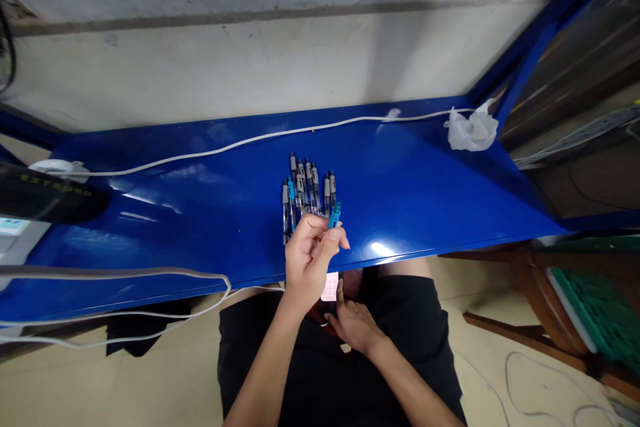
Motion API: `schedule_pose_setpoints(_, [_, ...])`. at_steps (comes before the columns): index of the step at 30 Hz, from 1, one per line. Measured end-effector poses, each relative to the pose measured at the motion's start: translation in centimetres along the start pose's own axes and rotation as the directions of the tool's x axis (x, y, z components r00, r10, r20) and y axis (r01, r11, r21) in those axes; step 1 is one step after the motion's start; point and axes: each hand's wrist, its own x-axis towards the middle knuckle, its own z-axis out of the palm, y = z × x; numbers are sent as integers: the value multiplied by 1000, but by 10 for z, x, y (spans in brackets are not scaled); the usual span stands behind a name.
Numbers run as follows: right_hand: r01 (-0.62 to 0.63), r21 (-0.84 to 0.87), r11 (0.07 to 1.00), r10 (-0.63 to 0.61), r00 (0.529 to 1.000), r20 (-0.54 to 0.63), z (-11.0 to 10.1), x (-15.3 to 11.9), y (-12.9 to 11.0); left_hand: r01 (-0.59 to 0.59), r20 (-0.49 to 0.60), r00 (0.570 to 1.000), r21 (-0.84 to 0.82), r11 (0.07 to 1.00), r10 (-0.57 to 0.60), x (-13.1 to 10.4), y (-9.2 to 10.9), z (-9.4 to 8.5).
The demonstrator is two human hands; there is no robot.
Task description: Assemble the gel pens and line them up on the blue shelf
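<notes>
My left hand (313, 250) is closed on a blue pen (335, 215), pinched between thumb and fingers above the front edge of the blue table. Just beyond it, several clear pens with grey tops (315, 177) lie side by side, with another blue-topped pen (291, 190) among them. Below the table edge, over my lap, my right hand (357, 325) has its index finger stretched out and its thumb apart. That fingertip is at the right side of a small device with a pale pink screen (329, 287), partly hidden by my left hand and the table.
A white cable (240, 143) runs along the back of the blue table (425, 187). A crumpled white plastic bag (473, 128) sits at the back right. At the left are a black object with lettering (55, 193) and looping white cables (165, 272). A green crate (600, 320) stands lower right.
</notes>
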Motion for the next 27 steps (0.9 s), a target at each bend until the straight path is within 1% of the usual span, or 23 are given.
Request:
schedule_pose_setpoints(4, [-5, -13, 1000, 5, 1000, 10, -2, -1, 0, -30, 23, 999, -32, 999, 31, 1, -1, 1])
schedule_pose_setpoints(8, [-14, -20, 1000, 15, 1000, 15, -4, -2, -2, -56, 13, 998, -59, 997, 57, 3, -1, 2])
schedule_pose_setpoints(11, [-17, -19, 1000, 17, 1000, 12, -5, -2, -3, -51, 2, 999, -68, 996, 51, 3, -1, 1])
schedule_pose_setpoints(18, [3, -23, 1000, -3, 1000, 2, -8, -4, -4, 11, -5, 1000, -33, 999, -11, 1, 0, 0])
schedule_pose_setpoints(23, [-6, -10, 1000, 6, 1000, 10, -11, -3, -6, -44, 17, 999, -56, 997, 45, 3, 0, 2])
schedule_pose_setpoints(27, [-4, -34, 999, 4, 1000, -1, -17, 4, -9, -42, 18, 999, -63, 997, 43, 2, 0, 1])
